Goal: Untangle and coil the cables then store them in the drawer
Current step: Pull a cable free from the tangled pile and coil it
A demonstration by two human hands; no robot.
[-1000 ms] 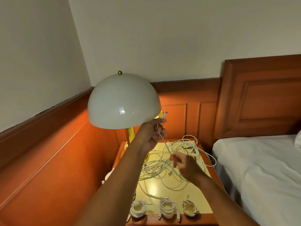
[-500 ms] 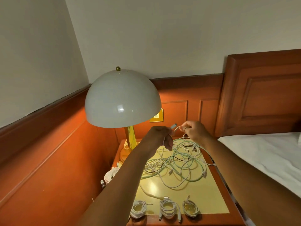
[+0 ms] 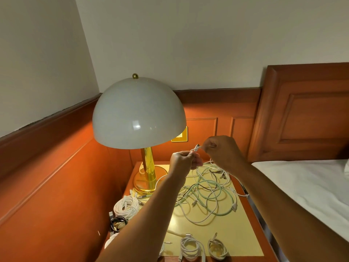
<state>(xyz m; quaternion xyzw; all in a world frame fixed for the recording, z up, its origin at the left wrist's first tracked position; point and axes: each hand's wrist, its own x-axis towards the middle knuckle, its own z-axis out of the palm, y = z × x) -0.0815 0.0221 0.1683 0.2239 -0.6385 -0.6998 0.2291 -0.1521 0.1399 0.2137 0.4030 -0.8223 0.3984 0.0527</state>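
Head view puts both of my hands just right of frame centre, raised above the nightstand (image 3: 251, 208). My left hand (image 3: 184, 161) has its fingers curled round a thin white cable (image 3: 196, 148), the knuckles turned toward the lamp. My right hand (image 3: 221, 148) sits a little higher and to the right, its thumb and fingertips pinching the same cable near its plug end, which pokes up between the two hands. The two hands are close together, almost touching, with only that short run of cable between them. From my left fist the cable drops toward the tangle (image 3: 207, 190), a loose heap of white and pale green cables with one dark strand, spread over the yellow top in the middle of the frame, below the hands.

Along the bottom edge lie two small white coils (image 3: 190, 248), side by side, near the front of the nightstand. At lower left, beside my left forearm, sits a larger white bundle (image 3: 126, 205), with a dark cable (image 3: 117, 223) just below it; how they are wound I cannot tell.

Left of the hands stands the lamp (image 3: 138, 114), a white dome on a brass stem and base, its base on the back left of the nightstand. Behind it a yellow wall plate (image 3: 180, 137) shows under the dome's rim. White bed (image 3: 302, 182) fills the right side, under a wooden headboard (image 3: 306, 114).
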